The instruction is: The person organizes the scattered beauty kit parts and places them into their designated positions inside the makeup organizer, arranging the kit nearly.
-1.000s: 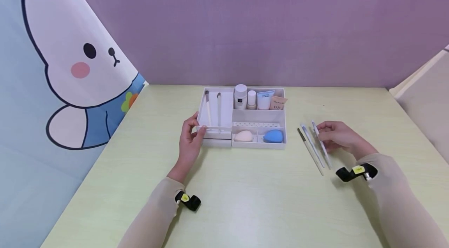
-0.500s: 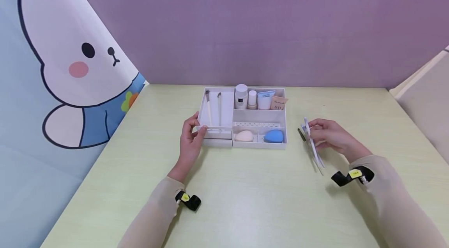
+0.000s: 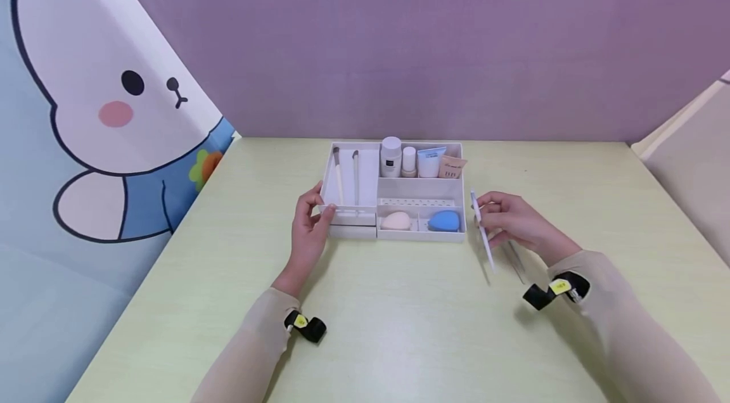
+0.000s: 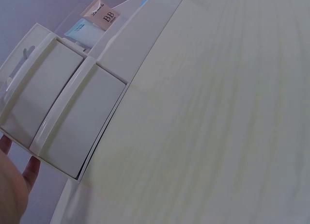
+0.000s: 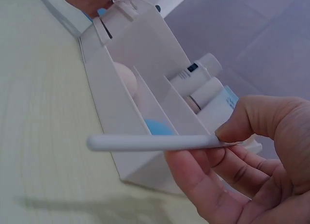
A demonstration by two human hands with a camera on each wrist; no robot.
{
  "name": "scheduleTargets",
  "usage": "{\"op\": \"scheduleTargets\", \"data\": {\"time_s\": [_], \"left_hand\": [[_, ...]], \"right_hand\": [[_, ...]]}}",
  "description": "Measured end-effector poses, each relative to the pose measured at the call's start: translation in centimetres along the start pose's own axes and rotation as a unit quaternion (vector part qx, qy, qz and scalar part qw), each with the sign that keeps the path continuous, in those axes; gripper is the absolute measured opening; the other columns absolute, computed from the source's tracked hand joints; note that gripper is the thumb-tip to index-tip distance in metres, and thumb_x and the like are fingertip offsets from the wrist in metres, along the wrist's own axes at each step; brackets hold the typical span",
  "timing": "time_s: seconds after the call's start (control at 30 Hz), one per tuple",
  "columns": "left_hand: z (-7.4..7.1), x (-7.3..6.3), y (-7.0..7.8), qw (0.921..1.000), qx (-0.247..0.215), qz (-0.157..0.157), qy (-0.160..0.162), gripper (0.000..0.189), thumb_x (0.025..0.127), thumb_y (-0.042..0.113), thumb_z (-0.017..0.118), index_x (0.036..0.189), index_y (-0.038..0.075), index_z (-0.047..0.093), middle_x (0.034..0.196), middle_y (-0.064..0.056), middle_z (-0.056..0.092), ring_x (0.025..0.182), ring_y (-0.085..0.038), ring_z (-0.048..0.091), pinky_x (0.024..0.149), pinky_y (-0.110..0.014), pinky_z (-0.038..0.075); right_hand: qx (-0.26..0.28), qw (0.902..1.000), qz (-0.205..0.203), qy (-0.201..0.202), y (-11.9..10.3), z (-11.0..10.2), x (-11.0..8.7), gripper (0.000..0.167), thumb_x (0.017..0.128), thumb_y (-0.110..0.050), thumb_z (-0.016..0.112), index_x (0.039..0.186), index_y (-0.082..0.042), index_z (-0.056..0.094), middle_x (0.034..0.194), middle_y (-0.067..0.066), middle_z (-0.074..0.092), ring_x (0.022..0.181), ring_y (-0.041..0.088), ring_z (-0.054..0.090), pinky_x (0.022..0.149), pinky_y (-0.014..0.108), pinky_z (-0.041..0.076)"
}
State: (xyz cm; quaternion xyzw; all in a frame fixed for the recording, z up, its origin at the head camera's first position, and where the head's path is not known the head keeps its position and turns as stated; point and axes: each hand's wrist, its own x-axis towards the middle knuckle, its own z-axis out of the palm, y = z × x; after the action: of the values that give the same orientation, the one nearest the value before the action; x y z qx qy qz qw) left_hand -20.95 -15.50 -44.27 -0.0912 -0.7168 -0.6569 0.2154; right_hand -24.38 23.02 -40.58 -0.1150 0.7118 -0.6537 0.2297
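Observation:
My right hand [image 3: 509, 219] pinches a white makeup brush [image 3: 483, 235] between thumb and fingers, just off the right side of a white makeup organizer [image 3: 422, 236]. In the right wrist view the brush's plain handle [image 5: 140, 142] points left; my fingers hide its other end. My left hand [image 3: 309, 229] grips the organizer's front left corner, thumb at the front edge and fingers round the side. Two makeup brushes [image 3: 356, 178] lie in the upper left tray. Partly covered by my right hand, brush handles [image 3: 515, 262] lie on the table; how many cannot be told.
At the back right of the organizer stand a white bottle [image 3: 391, 159], a smaller bottle [image 3: 409, 162], a blue-white tube [image 3: 430, 163] and a BB tube [image 3: 452, 166]. A pink sponge [image 3: 396, 221] and a blue sponge [image 3: 444, 221] sit in front. Two drawers [image 4: 85, 117] are at the left.
My right hand has lifted the white makeup brush off the table and carried it left, close to the organizer. The left hand has stayed on the organizer's corner.

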Motion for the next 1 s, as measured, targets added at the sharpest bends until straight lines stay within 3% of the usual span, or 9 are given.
{"op": "scheduleTargets", "data": {"time_s": [0.47,1.0], "left_hand": [[0.1,0.0,0.0,1.0000,-0.003,0.003,0.006,0.016,0.096,-0.004,0.058,0.103,-0.007,0.043,0.148,-0.017,0.045,0.133,-0.026,0.044,0.082,-0.022,0.043],[0.1,0.1,0.2,0.9999,-0.003,0.008,0.009,0.017,0.095,-0.005,0.058,0.102,-0.009,0.043,0.147,-0.019,0.046,0.133,-0.027,0.044,0.082,-0.023,0.044]], "right_hand": [[-0.032,0.9988,-0.005,-0.037,-1.7,3.9,2.3,0.032,0.090,0.006,0.055,0.119,0.013,0.043,0.083,0.004,0.063,0.067,0.015,0.061,0.058,0.035,0.058],[-0.010,0.9954,-0.030,-0.091,-3.4,8.8,5.1,0.034,0.088,0.006,0.056,0.119,0.015,0.046,0.085,0.007,0.062,0.068,0.017,0.061,0.057,0.038,0.057]]}}
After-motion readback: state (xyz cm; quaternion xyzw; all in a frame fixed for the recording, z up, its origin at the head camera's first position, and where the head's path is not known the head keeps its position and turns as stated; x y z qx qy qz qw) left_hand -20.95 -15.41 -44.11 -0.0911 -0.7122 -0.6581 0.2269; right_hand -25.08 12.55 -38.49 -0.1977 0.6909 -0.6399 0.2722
